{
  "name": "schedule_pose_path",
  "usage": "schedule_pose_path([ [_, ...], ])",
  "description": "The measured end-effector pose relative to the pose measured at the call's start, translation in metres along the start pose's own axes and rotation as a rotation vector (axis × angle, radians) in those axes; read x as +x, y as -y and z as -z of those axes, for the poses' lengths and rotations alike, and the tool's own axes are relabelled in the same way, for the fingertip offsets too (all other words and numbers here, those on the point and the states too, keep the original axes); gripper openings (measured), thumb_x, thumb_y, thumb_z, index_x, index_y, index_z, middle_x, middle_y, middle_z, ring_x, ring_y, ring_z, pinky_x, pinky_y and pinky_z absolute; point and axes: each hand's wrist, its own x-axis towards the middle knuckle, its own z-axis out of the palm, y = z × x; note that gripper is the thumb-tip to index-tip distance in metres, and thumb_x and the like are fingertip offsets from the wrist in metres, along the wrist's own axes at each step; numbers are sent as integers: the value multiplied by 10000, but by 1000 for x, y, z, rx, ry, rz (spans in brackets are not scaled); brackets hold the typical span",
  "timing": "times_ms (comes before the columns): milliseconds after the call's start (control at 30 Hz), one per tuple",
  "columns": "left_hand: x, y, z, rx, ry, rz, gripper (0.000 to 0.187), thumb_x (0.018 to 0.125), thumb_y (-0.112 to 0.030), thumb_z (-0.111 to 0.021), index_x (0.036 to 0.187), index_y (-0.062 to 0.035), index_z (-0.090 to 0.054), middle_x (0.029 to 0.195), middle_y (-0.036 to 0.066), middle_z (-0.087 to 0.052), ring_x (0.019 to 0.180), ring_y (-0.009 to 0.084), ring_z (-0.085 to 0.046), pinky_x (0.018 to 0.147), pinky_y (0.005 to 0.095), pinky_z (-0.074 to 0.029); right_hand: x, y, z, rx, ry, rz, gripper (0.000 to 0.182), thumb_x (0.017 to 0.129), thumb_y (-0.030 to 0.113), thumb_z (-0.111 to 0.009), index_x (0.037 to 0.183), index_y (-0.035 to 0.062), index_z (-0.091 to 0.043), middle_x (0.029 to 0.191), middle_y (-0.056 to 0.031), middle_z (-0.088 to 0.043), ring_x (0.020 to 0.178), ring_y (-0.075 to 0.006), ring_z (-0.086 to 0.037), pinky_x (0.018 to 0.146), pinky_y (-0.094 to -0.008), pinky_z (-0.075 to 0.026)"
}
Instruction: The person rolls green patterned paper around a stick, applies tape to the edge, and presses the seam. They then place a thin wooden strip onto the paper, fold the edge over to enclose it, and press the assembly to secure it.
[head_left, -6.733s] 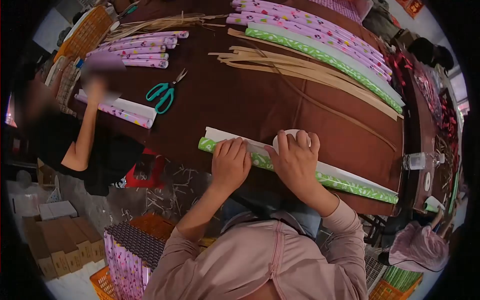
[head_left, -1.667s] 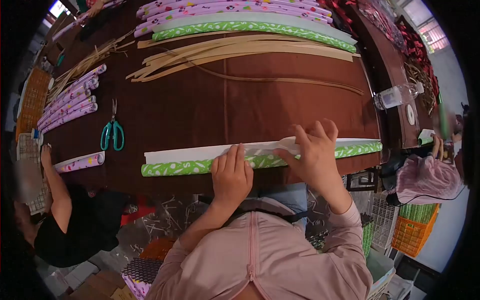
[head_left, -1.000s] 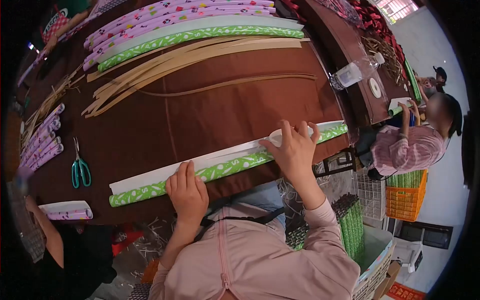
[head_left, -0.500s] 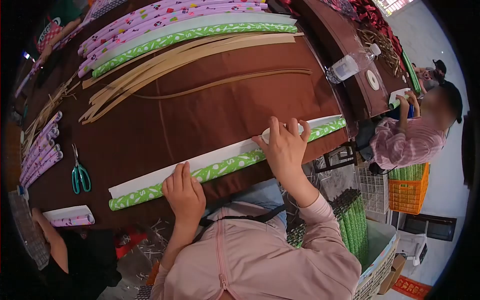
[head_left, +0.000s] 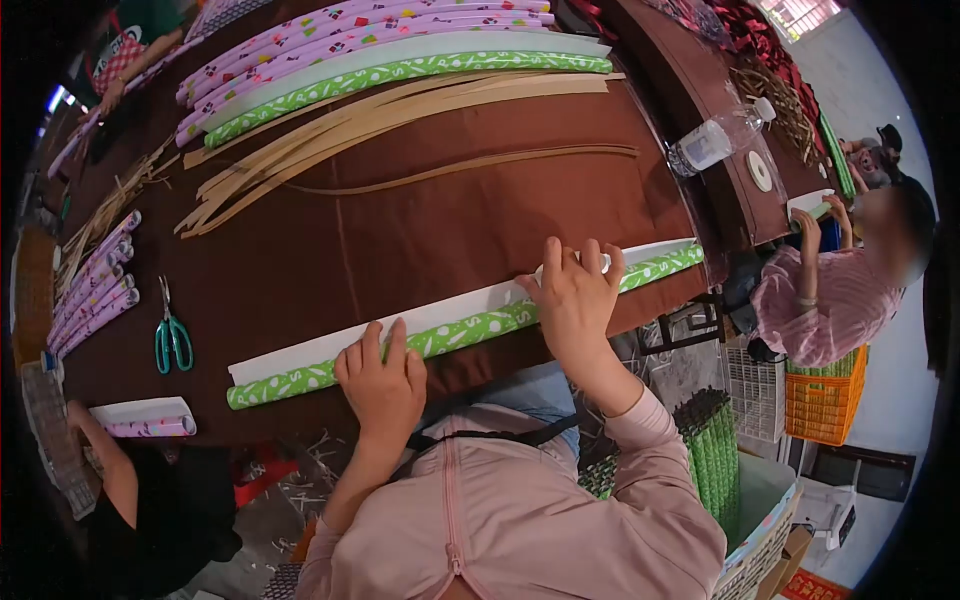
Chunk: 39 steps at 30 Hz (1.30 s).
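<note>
A long green patterned paper tube [head_left: 470,328] lies along the near edge of the brown table [head_left: 440,220], with a white paper flap [head_left: 330,340] beside it. My left hand [head_left: 385,375] presses down on the tube left of its middle, fingers laid over it. My right hand [head_left: 572,298] covers the tube further right, with a white tape roll [head_left: 603,262] under the fingers and mostly hidden.
Green-handled scissors [head_left: 173,340] lie at the left, near pink patterned tubes [head_left: 90,290]. Bamboo strips [head_left: 400,110] and more tubes [head_left: 400,72] fill the far side. A water bottle [head_left: 712,142] lies at the right. One person [head_left: 830,300] works at the right, another [head_left: 130,500] at the lower left.
My right hand with the tape roll has slid rightward along the tube, away from my left hand. The view has swung; both hands stay pressed on the tube.
</note>
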Motion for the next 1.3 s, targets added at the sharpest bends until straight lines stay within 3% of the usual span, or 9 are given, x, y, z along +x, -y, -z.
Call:
schedule_pose_path([
  [233,14,-27,-5,29,-37,-12,357,829,-337,-637,1084,-89,-666,1123,175,-609,1039,316,-555,902,515,-411,-6,-3,-9,37,36,-72,458,767,348,-751,1096,114,-534,916,-64,-692,1117,-275,-548,1070,-491,-269],
  [367,24,-55,-33,-103,22,-55,428,844,-359,-602,1108,-26,-639,1148,169,-610,1098,312,-549,912,445,-433,-16,-15,-33,-47,-59,-41,614,784,370,-792,1277,66,-589,999,-100,-726,1144,-370,-607,1089,-514,-308],
  [433,29,-75,-54,-74,10,-117,473,870,-420,-559,1110,-19,-636,1167,164,-591,1100,299,-517,957,424,-392,-9,-10,-26,-146,148,-100,606,834,439,-740,1273,46,-595,1023,-70,-728,1122,-347,-609,1089,-508,-311],
  [567,39,-109,-69,-43,128,-161,497,896,-464,-517,1039,-28,-707,1227,140,-572,1128,282,-480,1020,397,-323,-16,-36,-72,-204,1,-29,688,846,427,-720,1368,37,-500,893,-83,-704,1163,-338,-590,1094,-476,-295],
  [800,39,-109,-61,-215,205,-126,515,902,-437,-521,1063,18,-698,1223,147,-582,1148,278,-482,1029,400,-328,-19,-33,-60,-174,-76,3,670,831,407,-730,1348,33,-525,907,-84,-711,1132,-338,-601,1104,-477,-294],
  [1033,22,-81,-46,-201,-223,-272,433,831,-228,-589,1147,66,-632,1074,170,-635,943,278,-580,883,389,-458,-19,-20,-39,-71,-65,-22,611,771,341,-768,1258,31,-570,867,-81,-712,1077,-349,-601,1081,-483,-305],
  [1100,24,-63,-20,-222,-31,-250,413,820,-187,-606,1145,67,-630,1010,161,-640,866,280,-590,815,392,-485,-9,0,-8,21,-172,11,520,702,290,-799,1114,34,-612,778,-77,-695,1053,-352,-583,1039,-501,-316],
  [1133,25,-54,-20,-144,-100,-338,333,750,-186,-605,1007,21,-645,954,115,-610,876,264,-578,765,399,-463,-9,-2,-16,30,-13,-84,467,688,299,-799,1036,51,-609,788,-81,-685,1075,-345,-568,1026,-511,-317],
  [1300,31,-34,-13,-172,95,-376,433,792,-228,-692,1158,-15,-600,932,120,-553,868,316,-543,765,447,-434,-6,8,-7,12,-6,-124,476,706,373,-763,1024,90,-550,876,-89,-660,1045,-277,-564,1041,-499,-331],
])
